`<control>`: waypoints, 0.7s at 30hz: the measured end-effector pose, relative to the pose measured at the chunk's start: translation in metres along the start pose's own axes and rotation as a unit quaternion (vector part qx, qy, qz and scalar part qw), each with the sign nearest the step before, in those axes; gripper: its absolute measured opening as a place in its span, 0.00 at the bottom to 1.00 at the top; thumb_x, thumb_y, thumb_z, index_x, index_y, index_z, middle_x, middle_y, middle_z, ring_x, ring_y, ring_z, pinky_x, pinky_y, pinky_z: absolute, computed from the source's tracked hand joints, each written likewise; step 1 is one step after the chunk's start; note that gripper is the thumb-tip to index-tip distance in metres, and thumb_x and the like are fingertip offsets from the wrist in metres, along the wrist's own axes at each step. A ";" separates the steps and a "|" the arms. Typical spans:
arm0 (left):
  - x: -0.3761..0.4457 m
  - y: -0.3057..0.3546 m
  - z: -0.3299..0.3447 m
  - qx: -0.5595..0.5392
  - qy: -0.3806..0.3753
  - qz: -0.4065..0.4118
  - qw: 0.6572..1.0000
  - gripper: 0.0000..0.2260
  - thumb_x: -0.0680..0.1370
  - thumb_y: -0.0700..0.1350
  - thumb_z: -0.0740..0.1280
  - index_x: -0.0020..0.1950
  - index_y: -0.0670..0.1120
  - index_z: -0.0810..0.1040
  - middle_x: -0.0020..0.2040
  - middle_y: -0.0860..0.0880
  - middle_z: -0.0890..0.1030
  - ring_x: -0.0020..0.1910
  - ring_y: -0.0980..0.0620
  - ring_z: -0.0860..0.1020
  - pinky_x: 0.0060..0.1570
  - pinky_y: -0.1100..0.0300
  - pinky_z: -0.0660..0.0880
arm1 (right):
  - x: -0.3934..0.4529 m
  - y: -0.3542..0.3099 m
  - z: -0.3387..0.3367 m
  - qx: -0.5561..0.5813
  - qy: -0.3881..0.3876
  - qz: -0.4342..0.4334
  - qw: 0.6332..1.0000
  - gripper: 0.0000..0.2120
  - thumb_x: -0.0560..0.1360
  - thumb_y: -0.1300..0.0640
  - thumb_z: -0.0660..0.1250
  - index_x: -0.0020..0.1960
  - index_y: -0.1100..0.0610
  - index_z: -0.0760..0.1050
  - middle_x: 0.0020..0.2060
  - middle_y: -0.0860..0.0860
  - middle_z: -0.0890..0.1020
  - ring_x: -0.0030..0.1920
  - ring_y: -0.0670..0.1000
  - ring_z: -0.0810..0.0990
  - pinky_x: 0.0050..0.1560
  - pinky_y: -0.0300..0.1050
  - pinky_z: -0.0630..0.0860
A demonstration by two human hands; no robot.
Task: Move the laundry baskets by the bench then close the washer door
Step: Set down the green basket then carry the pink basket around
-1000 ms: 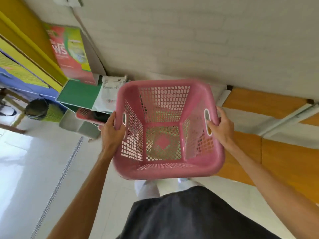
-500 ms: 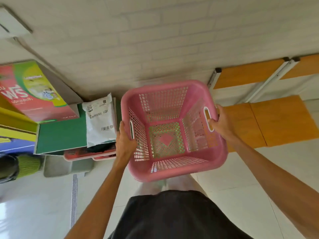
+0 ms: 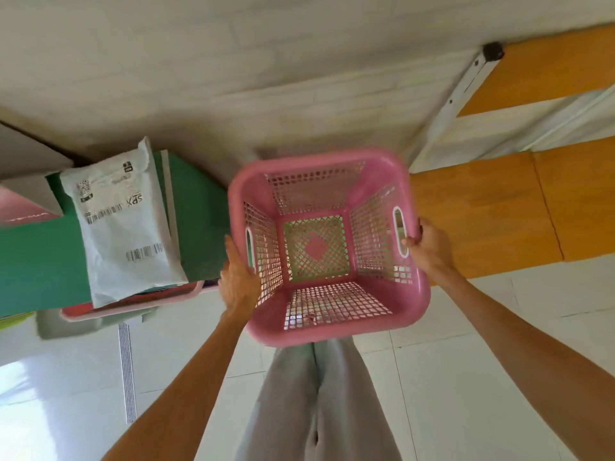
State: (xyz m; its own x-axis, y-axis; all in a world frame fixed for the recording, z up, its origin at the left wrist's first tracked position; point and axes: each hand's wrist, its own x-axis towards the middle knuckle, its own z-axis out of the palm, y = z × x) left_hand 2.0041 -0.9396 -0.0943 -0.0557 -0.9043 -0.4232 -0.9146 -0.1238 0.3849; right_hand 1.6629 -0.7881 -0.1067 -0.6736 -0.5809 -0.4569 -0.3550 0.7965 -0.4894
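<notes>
I hold an empty pink laundry basket with mesh walls in front of me, low over the white tiled floor. My left hand grips its left rim beside the handle slot. My right hand grips the right rim, fingers curled through the handle slot. An orange wooden bench with a white metal frame stands just right of the basket against the white brick wall. The basket sits in the gap between that bench and a green surface. No washer is in view.
A green box or table top lies to the left with a white mailer bag on it. Under its edge pokes another pink basket rim and a grey bin. A floor drain strip runs at the left.
The basket has sunk lower and further from me, down between the green surface and the bench. My view tilted down, so my grey trousers show and the red carton left the frame.
</notes>
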 end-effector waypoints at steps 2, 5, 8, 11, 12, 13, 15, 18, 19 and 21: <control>0.018 -0.012 0.028 0.019 -0.016 0.000 1.000 0.38 0.79 0.35 0.64 0.82 0.47 0.46 0.45 0.36 0.81 0.39 0.37 0.81 0.40 0.42 0.81 | 0.023 0.015 0.027 -0.015 0.000 0.007 1.000 0.14 0.76 0.59 0.70 0.61 0.59 0.76 0.47 0.54 0.85 0.36 0.51 0.81 0.32 0.38 0.75; 0.041 -0.028 0.064 0.017 -0.027 0.001 0.999 0.38 0.79 0.35 0.65 0.82 0.46 0.47 0.49 0.36 0.82 0.41 0.37 0.81 0.40 0.47 0.78 | 0.054 0.032 0.063 -0.042 0.009 0.004 0.999 0.13 0.76 0.60 0.70 0.59 0.61 0.76 0.42 0.54 0.84 0.33 0.51 0.79 0.27 0.35 0.70; 0.060 -0.040 0.091 0.020 -0.032 0.008 0.999 0.37 0.79 0.34 0.65 0.82 0.45 0.48 0.53 0.35 0.81 0.43 0.37 0.81 0.41 0.46 0.79 | 0.077 0.044 0.090 -0.058 -0.011 0.008 0.998 0.09 0.77 0.62 0.68 0.56 0.64 0.76 0.43 0.58 0.84 0.34 0.54 0.80 0.29 0.41 0.76; 0.076 -0.051 0.112 0.034 -0.035 0.029 0.998 0.36 0.78 0.33 0.64 0.82 0.43 0.49 0.53 0.33 0.81 0.42 0.36 0.82 0.41 0.41 0.80 | 0.092 0.051 0.113 -0.050 -0.038 0.026 0.998 0.11 0.79 0.64 0.66 0.61 0.66 0.74 0.49 0.60 0.83 0.39 0.57 0.84 0.33 0.48 0.82; 0.080 -0.055 0.118 0.033 -0.036 0.034 0.998 0.35 0.78 0.33 0.63 0.82 0.42 0.50 0.52 0.33 0.81 0.41 0.36 0.82 0.40 0.41 0.81 | 0.096 0.055 0.120 -0.053 -0.035 0.026 0.998 0.13 0.79 0.64 0.66 0.63 0.66 0.72 0.50 0.60 0.83 0.39 0.56 0.83 0.30 0.44 0.79; 0.084 -0.059 0.123 0.032 -0.039 0.039 0.998 0.35 0.78 0.33 0.63 0.82 0.41 0.50 0.52 0.33 0.81 0.40 0.37 0.82 0.39 0.41 0.81 | 0.099 0.059 0.127 -0.062 -0.029 0.025 0.997 0.14 0.79 0.64 0.65 0.64 0.66 0.71 0.51 0.60 0.83 0.38 0.54 0.81 0.26 0.37 0.75; 0.090 -0.067 0.132 0.036 -0.045 0.045 0.997 0.35 0.79 0.33 0.63 0.82 0.41 0.50 0.52 0.34 0.82 0.38 0.38 0.82 0.38 0.43 0.81 | 0.104 0.066 0.137 -0.075 -0.031 0.020 0.996 0.15 0.80 0.63 0.65 0.64 0.67 0.70 0.52 0.61 0.83 0.37 0.54 0.79 0.23 0.29 0.66; 0.097 -0.075 0.142 0.031 -0.046 0.052 0.997 0.35 0.79 0.33 0.64 0.82 0.41 0.50 0.52 0.33 0.82 0.38 0.39 0.82 0.37 0.43 0.82 | 0.110 0.071 0.145 -0.079 -0.040 0.025 0.996 0.16 0.80 0.62 0.65 0.64 0.68 0.69 0.55 0.63 0.82 0.46 0.61 0.84 0.27 0.32 0.69; 0.098 -0.076 0.144 0.027 -0.041 0.054 0.997 0.35 0.79 0.33 0.64 0.81 0.40 0.50 0.52 0.33 0.82 0.37 0.40 0.82 0.37 0.44 0.82 | 0.111 0.073 0.145 -0.081 -0.041 0.028 0.995 0.16 0.79 0.62 0.66 0.64 0.68 0.70 0.55 0.63 0.82 0.48 0.62 0.84 0.29 0.33 0.70; 0.099 -0.077 0.148 0.019 -0.032 0.058 0.998 0.34 0.79 0.32 0.64 0.81 0.39 0.51 0.51 0.33 0.82 0.36 0.41 0.81 0.36 0.45 0.82 | 0.113 0.073 0.145 -0.082 -0.042 0.035 0.995 0.17 0.79 0.62 0.67 0.64 0.67 0.70 0.56 0.62 0.82 0.49 0.62 0.85 0.29 0.33 0.70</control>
State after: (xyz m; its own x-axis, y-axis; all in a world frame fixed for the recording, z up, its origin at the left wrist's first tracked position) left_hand 2.0094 -0.9591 -0.2867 -0.1859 -0.8837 -0.4295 -0.9150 -0.0035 0.4034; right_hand 1.6550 -0.8196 -0.3020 -0.6465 -0.5295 -0.5492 -0.4147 0.8482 -0.3296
